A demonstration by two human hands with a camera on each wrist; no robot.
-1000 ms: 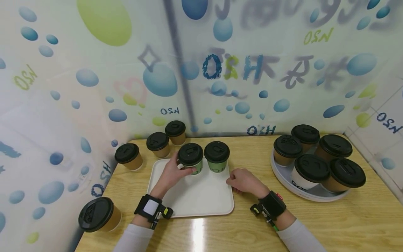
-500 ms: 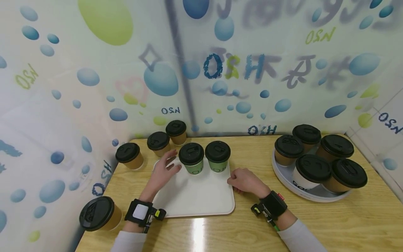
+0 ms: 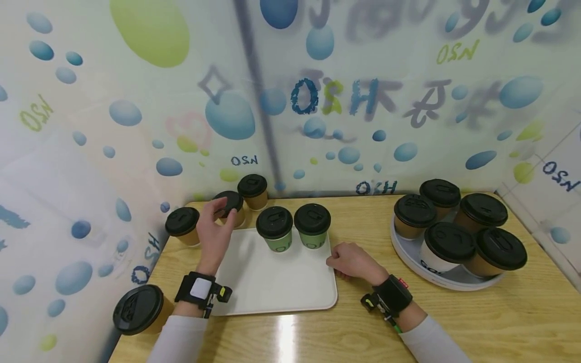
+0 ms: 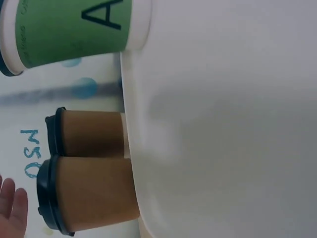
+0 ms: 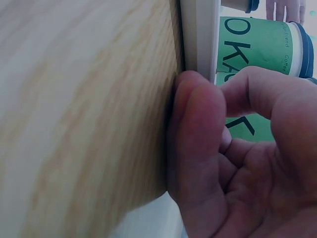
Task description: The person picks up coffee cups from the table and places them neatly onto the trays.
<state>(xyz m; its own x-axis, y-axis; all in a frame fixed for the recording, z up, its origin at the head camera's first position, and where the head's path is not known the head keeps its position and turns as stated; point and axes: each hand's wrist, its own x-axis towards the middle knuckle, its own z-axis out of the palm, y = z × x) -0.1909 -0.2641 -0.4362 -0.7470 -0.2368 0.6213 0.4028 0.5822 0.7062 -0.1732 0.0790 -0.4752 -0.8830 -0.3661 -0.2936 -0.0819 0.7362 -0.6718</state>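
Two green paper cups with black lids, the left one [image 3: 274, 229] and the right one [image 3: 313, 226], stand side by side at the back of a white tray [image 3: 281, 282]. My left hand [image 3: 214, 234] hovers over the tray's back left corner with thumb and fingers spread, close to a brown paper cup [image 4: 94, 193] behind the tray. In the left wrist view its fingertips are apart from that cup's lid. My right hand [image 3: 356, 261], fingers curled, pinches the tray's right edge low at the table; its fingertips are partly hidden.
Behind the tray stands another brown cup [image 3: 252, 191]. To the left are two more, one near the corner [image 3: 182, 226] and one at the front [image 3: 142, 309]. A round grey tray [image 3: 410, 257] with several lidded cups sits at right. A printed curtain [image 3: 299, 151] borders the table.
My left hand has let go of the left green cup and moved left and back, to the brown cup behind the tray. My right hand stays at the tray's edge.
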